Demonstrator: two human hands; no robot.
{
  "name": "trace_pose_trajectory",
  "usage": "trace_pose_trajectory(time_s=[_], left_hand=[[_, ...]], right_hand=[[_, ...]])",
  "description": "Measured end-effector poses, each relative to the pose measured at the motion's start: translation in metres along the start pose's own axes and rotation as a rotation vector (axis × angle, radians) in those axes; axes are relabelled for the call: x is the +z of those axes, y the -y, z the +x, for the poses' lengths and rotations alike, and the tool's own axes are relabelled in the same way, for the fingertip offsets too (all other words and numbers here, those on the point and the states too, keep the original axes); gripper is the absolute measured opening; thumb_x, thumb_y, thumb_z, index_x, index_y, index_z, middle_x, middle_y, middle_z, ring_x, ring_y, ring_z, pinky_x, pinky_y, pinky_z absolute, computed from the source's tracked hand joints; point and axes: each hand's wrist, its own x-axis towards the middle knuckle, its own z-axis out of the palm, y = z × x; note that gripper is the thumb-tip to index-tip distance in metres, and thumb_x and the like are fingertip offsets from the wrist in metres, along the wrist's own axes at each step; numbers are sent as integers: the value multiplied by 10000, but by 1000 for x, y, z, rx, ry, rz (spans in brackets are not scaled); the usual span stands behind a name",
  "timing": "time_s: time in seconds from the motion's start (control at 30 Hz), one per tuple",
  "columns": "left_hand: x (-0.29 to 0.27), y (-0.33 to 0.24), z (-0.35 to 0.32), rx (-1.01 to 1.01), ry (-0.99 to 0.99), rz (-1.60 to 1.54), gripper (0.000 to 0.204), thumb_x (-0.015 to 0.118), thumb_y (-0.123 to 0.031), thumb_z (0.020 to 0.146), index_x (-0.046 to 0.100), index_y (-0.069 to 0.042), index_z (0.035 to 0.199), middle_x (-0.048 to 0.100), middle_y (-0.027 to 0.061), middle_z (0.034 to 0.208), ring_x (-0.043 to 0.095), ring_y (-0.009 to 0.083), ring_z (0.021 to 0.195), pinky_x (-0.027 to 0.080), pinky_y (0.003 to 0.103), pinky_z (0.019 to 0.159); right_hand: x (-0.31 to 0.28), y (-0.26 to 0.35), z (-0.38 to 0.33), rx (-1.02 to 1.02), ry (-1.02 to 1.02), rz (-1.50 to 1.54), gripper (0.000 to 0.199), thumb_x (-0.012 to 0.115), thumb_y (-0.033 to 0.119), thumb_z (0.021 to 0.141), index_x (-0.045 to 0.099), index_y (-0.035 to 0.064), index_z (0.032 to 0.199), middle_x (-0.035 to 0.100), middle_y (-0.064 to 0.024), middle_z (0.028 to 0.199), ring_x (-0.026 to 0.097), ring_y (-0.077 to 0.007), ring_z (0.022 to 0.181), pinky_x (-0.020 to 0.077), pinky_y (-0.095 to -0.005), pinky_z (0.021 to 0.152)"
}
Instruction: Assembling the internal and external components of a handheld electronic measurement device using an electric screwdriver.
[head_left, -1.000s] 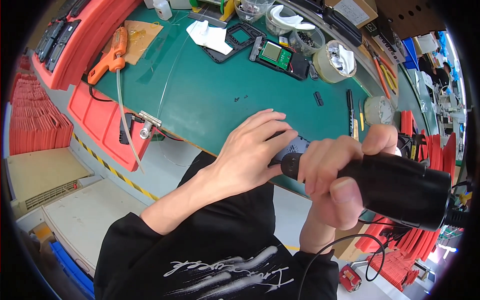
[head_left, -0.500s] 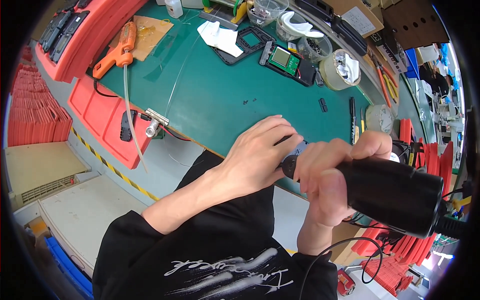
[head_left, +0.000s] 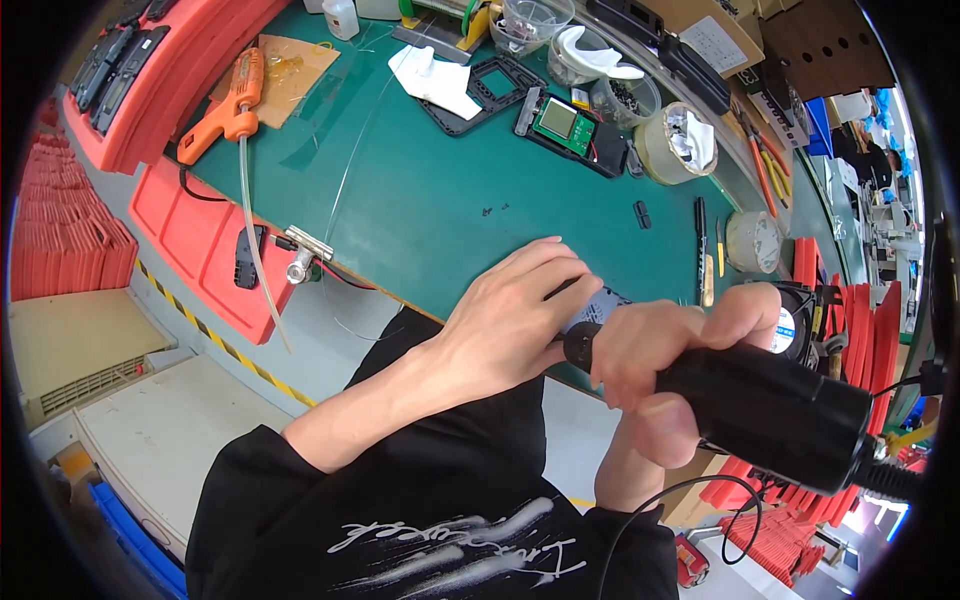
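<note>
A: Hands first. The right hand [head_left: 660, 370], lower right of the frame, has its grip clenched round a thick black cylindrical power screwdriver [head_left: 770, 415]. The left hand [head_left: 510, 320], at centre, lies flat with its fingers pressing on a small dark flat part [head_left: 600, 302] at the near edge of the green mat surface [head_left: 430, 200]; I can't tell whether that grip closes on the part or only pins it.

B: Risk?

A: I judge that the driver tip, hidden between the hands, could skid off and nick a fingertip, or the part could slide off the edge if the pressing eases.

B: Changes from a second ago?

A: Both hands keep their poses; the view has shifted, so the orange pistol-shaped tool [head_left: 225, 110] in the upper left and the green circuit board [head_left: 560, 122] at upper centre sit lower in frame.
</note>
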Motion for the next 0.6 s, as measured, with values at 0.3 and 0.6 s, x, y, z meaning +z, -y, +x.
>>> trace_pose_trajectory(time_s=[0.3,0.6], left_hand=[[0,0,0,0,20,8,612,847,-49,617,667,-15,1202,667,122,1181,611,360,1175,501,480,1072],[1,-2,1,-7,-12,-31,488,836,-60,660,702,-34,1129,679,108,1172,625,350,1151,507,468,1057]], right_hand=[[10,-3,2,24,-172,149,926,562,888,810,379,61,1184,562,-94,631,520,-202,483,459,-342,499],[16,-8,1,-112,-148,34,873,575,829,809,414,36,1138,543,-87,603,488,-187,452,434,-337,465]])
